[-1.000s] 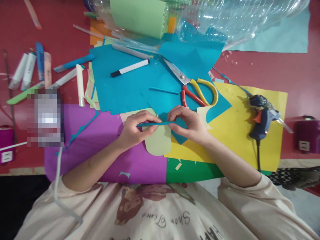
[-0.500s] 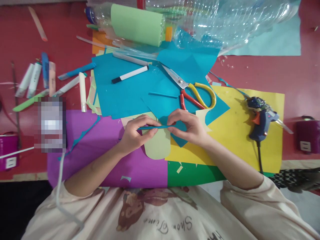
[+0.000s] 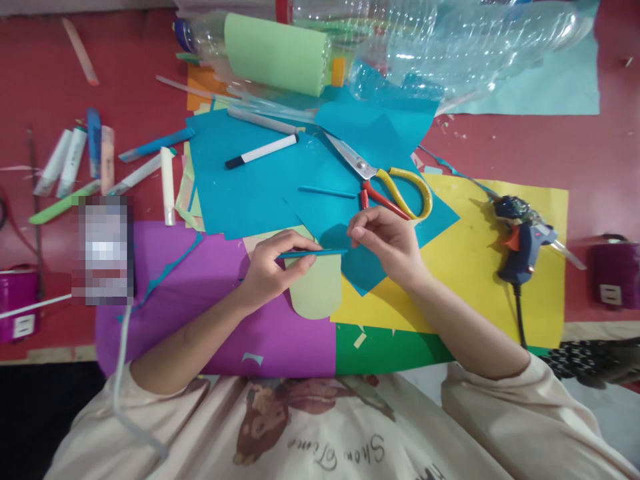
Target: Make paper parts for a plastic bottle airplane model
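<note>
A thin blue paper strip is pinched between the thumb and fingers of my left hand, its free end pointing right. Below the strip lies a pale green paper piece with a rounded end. My right hand hovers just right of the strip's end, apart from it, thumb and index finger nearly together; whether anything small is between them cannot be made out. Scissors with red and yellow handles lie beyond my right hand on blue paper. Another narrow blue strip rests left of their handles.
A glue gun lies on yellow paper at right. Plastic bottles, one wrapped in green paper, fill the back. Several markers and a blurred phone are at left, near purple paper.
My right hand has let go of the blue strip and moved up and to the right. My left hand still holds the strip in about the same place.
</note>
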